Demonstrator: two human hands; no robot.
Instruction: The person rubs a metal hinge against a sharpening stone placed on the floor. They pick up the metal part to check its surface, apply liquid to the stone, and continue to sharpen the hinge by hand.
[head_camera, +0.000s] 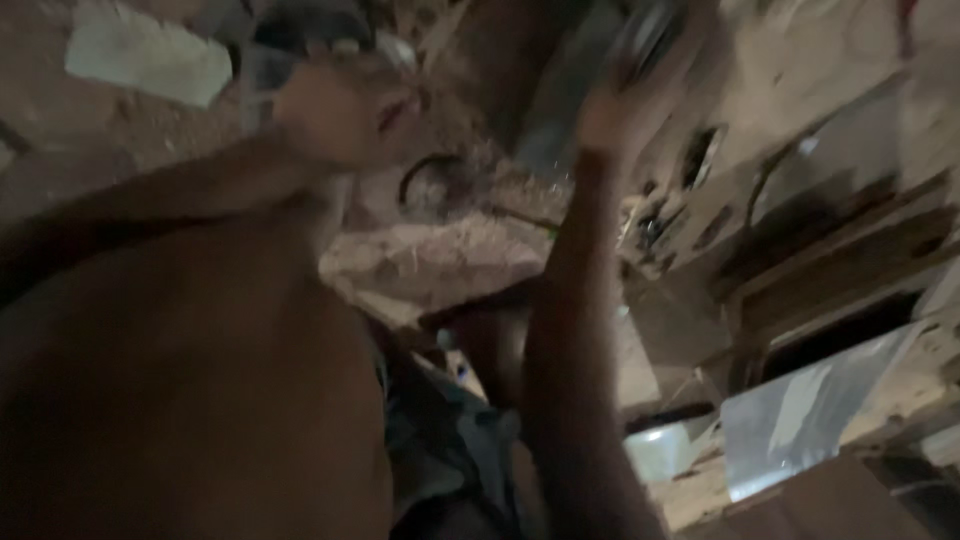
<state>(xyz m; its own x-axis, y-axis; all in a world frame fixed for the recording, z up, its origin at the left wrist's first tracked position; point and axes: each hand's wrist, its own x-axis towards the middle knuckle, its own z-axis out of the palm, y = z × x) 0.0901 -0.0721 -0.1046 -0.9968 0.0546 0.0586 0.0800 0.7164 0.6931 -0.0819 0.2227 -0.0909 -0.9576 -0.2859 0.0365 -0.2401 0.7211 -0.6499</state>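
Blurred round metal object (650, 35), shiny grey, held aloft, top of view.

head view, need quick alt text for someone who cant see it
A blurred, dim view down at a person's two bare arms reaching forward: the left hand grips a dark object too blurred to identify, and the right hand is raised around a shiny grey object. Dusty ground with rubble lies below.

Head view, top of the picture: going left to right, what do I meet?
Pale flat slab on the dirt → left hand closed around a blurred grey object → dark curved ring on the ground → right hand raised with a blurred shiny object → pale debris at the right.
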